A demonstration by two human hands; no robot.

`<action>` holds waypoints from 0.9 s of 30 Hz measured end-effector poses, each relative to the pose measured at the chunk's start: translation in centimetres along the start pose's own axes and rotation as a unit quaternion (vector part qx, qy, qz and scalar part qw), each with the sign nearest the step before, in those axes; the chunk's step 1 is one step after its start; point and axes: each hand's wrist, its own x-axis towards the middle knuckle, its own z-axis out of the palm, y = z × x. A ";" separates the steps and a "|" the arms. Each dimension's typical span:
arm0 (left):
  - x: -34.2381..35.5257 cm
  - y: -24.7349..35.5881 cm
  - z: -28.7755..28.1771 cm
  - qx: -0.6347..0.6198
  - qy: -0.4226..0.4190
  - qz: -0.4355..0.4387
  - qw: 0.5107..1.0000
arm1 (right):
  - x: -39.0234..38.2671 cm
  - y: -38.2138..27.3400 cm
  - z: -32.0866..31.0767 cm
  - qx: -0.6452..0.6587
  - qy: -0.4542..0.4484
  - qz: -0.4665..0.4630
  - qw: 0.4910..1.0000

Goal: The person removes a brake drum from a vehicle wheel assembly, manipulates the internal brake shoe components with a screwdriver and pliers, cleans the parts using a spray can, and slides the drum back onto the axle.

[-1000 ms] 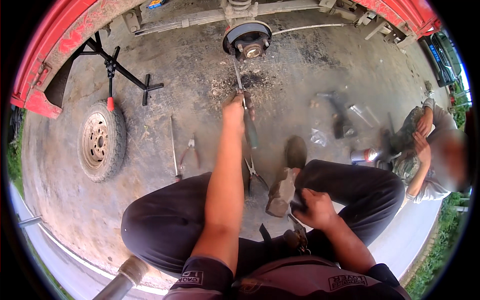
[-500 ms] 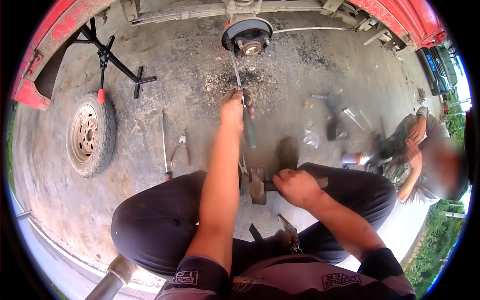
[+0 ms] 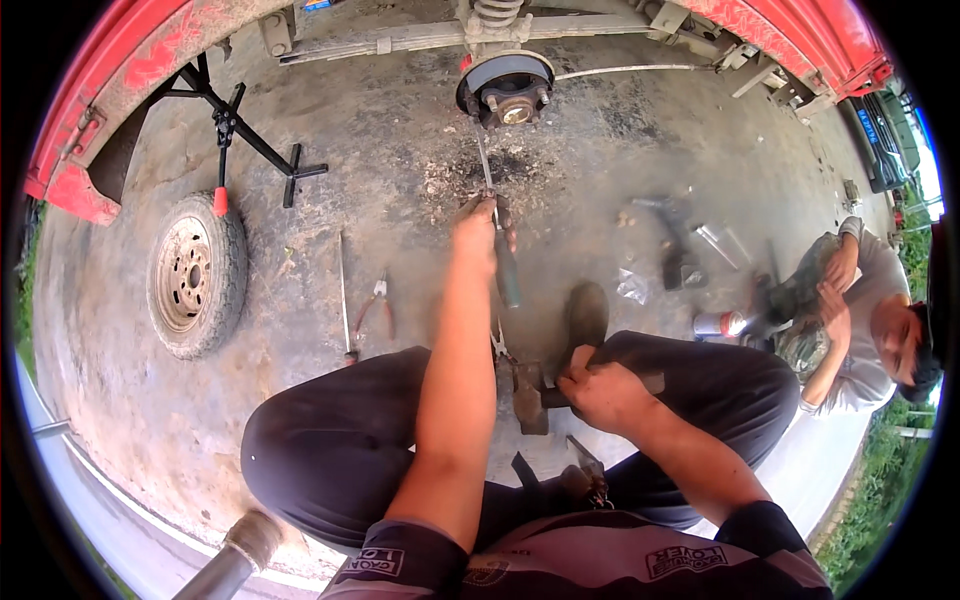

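Knees apart on a concrete floor (image 3: 290, 260), a person holds a green-handled tool (image 3: 511, 284) in the left hand (image 3: 478, 238), the grip wrapped around it and its metal shaft pointing to the far side, toward the exposed wheel hub (image 3: 512, 108) of a red vehicle (image 3: 95, 120); whether the tip touches cannot be told. The right hand (image 3: 612, 397), its grip closed on the handle, holds a hammer (image 3: 530, 398) near the body, the head just beside a pair of pliers (image 3: 499, 345). At left lie red-handled pliers (image 3: 378, 292) and a wheel (image 3: 195, 275); at right sits a co-worker (image 3: 850, 320).
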 end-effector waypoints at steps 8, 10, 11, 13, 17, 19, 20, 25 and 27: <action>-2.6 -2.7 -0.8 0.054 0.014 -0.025 0.998 | -0.7 0.2 0.1 -0.005 -0.013 0.023 1.000; -3.7 -4.4 -1.5 0.094 0.023 -0.040 0.995 | -0.4 1.3 0.1 -0.005 -0.053 0.076 0.996; -4.3 -5.6 -2.0 0.118 0.027 -0.052 0.991 | -0.7 1.6 0.5 -0.001 -0.078 0.106 0.991; -5.4 -8.3 -3.0 0.181 0.029 -0.077 0.980 | -0.8 3.3 4.4 0.034 -0.041 0.141 0.989; -8.1 -14.4 -4.8 0.334 0.002 -0.129 0.934 | 0.2 2.8 11.0 0.117 -0.073 0.278 0.951; -9.5 -17.2 -5.3 0.409 -0.022 -0.139 0.902 | 0.2 2.2 14.1 0.155 -0.060 0.307 0.937; -10.0 -18.2 -5.6 0.443 -0.035 -0.140 0.885 | -0.2 1.9 16.1 0.172 -0.055 0.325 0.928; -9.9 -18.7 -7.8 0.555 -0.053 -0.128 0.820 | 0.0 0.4 19.7 0.205 -0.076 0.338 0.915; -9.9 -18.4 -7.9 0.583 -0.063 -0.125 0.800 | 0.4 1.3 17.1 0.198 -0.164 0.286 0.923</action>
